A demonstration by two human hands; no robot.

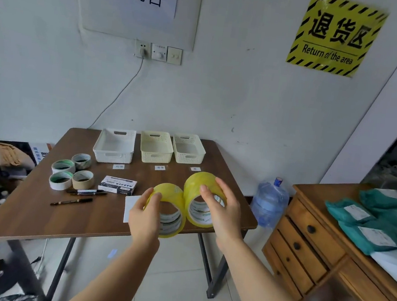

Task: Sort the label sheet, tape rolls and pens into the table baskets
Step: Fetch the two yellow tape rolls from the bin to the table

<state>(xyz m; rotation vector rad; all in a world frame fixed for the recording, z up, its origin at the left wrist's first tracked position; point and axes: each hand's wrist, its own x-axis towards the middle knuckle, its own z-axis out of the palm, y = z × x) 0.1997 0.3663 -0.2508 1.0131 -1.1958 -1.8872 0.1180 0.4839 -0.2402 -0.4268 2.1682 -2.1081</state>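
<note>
- The left hand (146, 215) grips one yellow tape roll (169, 211), fingers curled over its rim; the right hand (220, 209) clasps a second yellow tape roll (199, 200), held higher; the two rolls touch above the table's (36, 216) near edge
- A white label sheet (130, 207) lies flat just behind the left hand
- Further left lie three pens (71, 202), a marker box (117, 185) and four smaller rolls (72, 172)
- Three empty baskets (153, 146) line the far edge

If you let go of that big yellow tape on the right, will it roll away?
Probably. The right yellow tape roll is round and stands on its edge, so it could roll. It looks thick and full, so likely heavy. Its shiny side may slip under the right hand.
</note>
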